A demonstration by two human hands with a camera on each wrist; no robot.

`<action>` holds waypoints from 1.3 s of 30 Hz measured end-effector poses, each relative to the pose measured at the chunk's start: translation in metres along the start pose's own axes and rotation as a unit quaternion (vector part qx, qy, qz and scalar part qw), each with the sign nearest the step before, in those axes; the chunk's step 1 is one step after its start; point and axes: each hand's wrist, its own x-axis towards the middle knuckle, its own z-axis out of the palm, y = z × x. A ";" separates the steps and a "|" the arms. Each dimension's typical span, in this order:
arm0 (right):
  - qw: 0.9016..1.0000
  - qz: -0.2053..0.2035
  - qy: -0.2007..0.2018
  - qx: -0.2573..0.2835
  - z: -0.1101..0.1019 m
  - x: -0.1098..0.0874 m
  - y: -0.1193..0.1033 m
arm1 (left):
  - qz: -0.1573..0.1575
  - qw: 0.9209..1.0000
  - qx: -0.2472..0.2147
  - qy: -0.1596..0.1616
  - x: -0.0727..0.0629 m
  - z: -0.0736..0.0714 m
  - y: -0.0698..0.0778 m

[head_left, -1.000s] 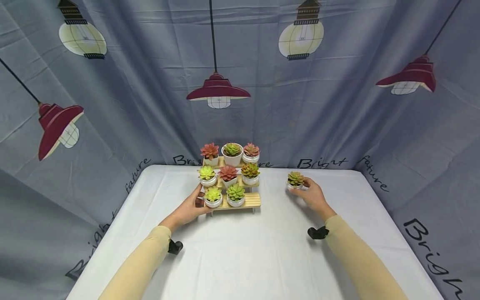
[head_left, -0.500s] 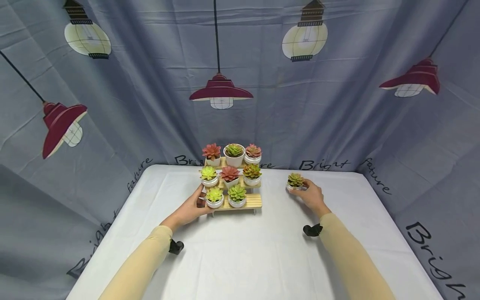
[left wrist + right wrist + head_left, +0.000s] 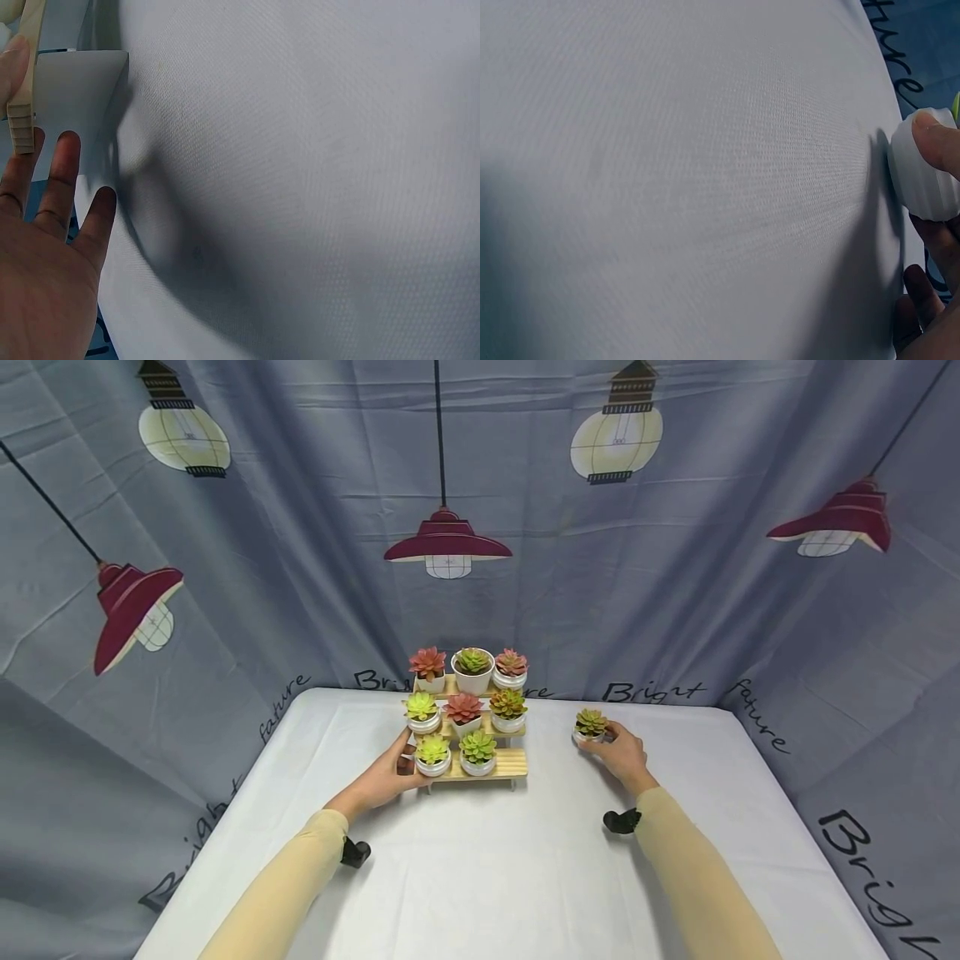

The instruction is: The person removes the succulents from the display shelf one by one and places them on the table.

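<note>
A three-tier wooden plant stand (image 3: 512, 764) with several small potted succulents stands at the back of the table. My left hand (image 3: 381, 781) holds the stand's left end; in the left wrist view the thumb lies on a wooden slat (image 3: 26, 67), with the other fingers spread below it. Two green succulents (image 3: 477, 747) occupy the left and middle of the lowest tier, and its right part is bare wood. To the right of the stand, my right hand (image 3: 624, 756) grips a yellow-green succulent in a ribbed white pot (image 3: 922, 169), close over the tablecloth.
The table wears a white cloth (image 3: 480, 868). A grey-blue curtain (image 3: 315, 568) printed with lamps and lettering surrounds its back and sides, right behind the stand. Each wrist carries a black camera mount (image 3: 621, 822).
The head view has shifted a little, so the scene sits slightly further right. My right hand with the succulent has crept slightly left toward the stand; the left hand keeps its hold.
</note>
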 end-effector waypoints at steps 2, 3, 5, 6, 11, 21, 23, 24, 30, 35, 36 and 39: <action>1.000 0.000 0.002 0.000 0.001 0.001 0.001 | 0.000 1.000 -0.002 -0.003 -0.001 0.000 0.004; 1.000 -0.001 0.003 -0.001 0.001 0.001 0.001 | 0.000 1.000 -0.001 -0.004 0.001 0.000 0.000; 1.000 -0.001 0.004 -0.001 0.002 0.001 0.002 | -0.003 1.000 0.001 -0.005 0.006 0.000 -0.009; 1.000 -0.001 0.005 -0.001 0.002 0.002 0.002 | -0.002 1.000 0.001 -0.004 0.009 0.001 -0.014; 1.000 0.001 0.007 -0.003 0.002 0.003 0.003 | 0.004 1.000 0.009 0.006 0.013 0.002 -0.024; 1.000 0.003 0.008 -0.013 0.004 0.005 0.003 | -0.009 1.000 0.012 0.007 0.012 0.001 -0.025; 1.000 0.002 0.009 -0.014 0.004 0.005 0.003 | -0.009 1.000 0.012 0.007 0.012 0.001 -0.025; 1.000 0.002 0.010 -0.015 0.005 0.005 0.004 | -0.009 1.000 0.012 0.007 0.012 0.001 -0.025; 1.000 0.003 0.011 -0.010 0.006 0.004 0.005 | -0.001 1.000 0.011 0.009 0.012 0.001 -0.024; 1.000 0.006 0.008 -0.009 0.006 0.003 0.007 | 0.005 1.000 0.008 0.010 0.012 0.001 -0.024; 1.000 0.006 0.007 -0.009 0.006 0.003 0.008 | 0.004 1.000 0.008 0.009 0.011 0.001 -0.024; 1.000 0.007 0.004 -0.010 0.006 0.003 0.008 | -0.001 1.000 0.013 0.009 0.011 0.001 -0.025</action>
